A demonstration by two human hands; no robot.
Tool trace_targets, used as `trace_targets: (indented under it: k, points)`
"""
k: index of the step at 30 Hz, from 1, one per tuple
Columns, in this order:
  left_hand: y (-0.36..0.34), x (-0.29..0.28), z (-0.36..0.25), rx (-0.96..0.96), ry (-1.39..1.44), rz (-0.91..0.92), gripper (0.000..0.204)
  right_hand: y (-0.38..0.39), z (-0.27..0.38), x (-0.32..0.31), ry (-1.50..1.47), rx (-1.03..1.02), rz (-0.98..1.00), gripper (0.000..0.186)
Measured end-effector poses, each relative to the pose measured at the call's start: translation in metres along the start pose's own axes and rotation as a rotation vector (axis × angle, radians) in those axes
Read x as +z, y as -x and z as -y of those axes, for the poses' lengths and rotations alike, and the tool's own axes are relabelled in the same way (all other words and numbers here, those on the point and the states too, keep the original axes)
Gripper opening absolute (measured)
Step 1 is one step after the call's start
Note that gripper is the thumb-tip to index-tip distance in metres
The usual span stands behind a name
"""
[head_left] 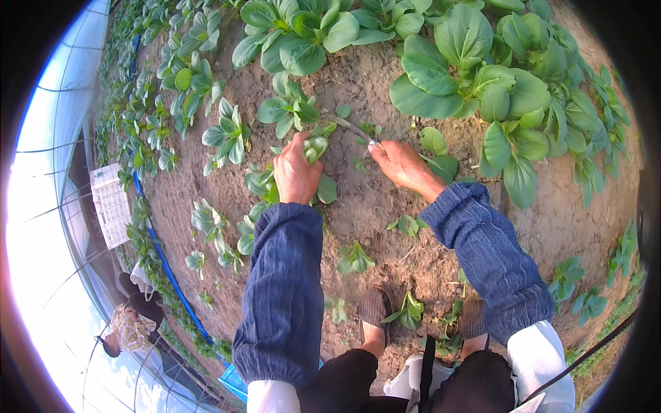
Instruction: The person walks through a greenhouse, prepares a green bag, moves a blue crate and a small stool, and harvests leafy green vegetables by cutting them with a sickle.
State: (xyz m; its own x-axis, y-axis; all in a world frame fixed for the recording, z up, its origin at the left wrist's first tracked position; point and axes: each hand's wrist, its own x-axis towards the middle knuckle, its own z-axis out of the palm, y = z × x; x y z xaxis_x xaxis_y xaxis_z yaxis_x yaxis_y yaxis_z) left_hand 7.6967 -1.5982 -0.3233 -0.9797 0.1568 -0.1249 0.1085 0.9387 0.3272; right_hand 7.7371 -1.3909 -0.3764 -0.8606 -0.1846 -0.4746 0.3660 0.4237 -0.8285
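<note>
My left hand [297, 168] is closed around a bunch of cut-looking leafy greens [316, 149], pale stems showing past the thumb side. The leaves below it overlap plants in the bed, so I cannot tell which belong to the bunch. My right hand [406, 165] grips a small sickle [352, 129] whose thin curved blade reaches left toward a young bok choy plant [288, 109]. The blade's tip lies close to that plant's base, just beyond my left hand. Most of the sickle's handle is hidden in my fist.
Large bok choy [475, 86] crowds the far right. Small seedlings [355, 258] stand between my hands and my shoes [375, 306]. A blue hose [165, 255] runs along the left, near a white crate [110, 204] and another person [133, 327]. Greenhouse sheeting rises beyond.
</note>
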Motion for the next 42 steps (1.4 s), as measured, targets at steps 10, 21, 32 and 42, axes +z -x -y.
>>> trace_targets:
  k: [10,21,32,42]
  points:
    - [0.064,-0.076,-0.030,-0.307,0.925,0.274,0.050,0.079,0.003,-0.033,-0.804,0.032,0.073,0.029]
    - [0.138,-0.097,-0.073,-0.519,1.276,0.346,0.063,0.106,0.026,-0.034,-0.576,-0.142,0.047,0.021]
    - [0.205,-0.043,-0.096,-0.371,1.094,0.364,0.055,0.166,0.024,0.021,-0.816,0.109,0.291,0.025]
    - [0.163,-0.033,-0.038,0.221,-0.276,0.372,0.078,0.145,-0.001,0.046,-0.380,0.196,0.214,0.037]
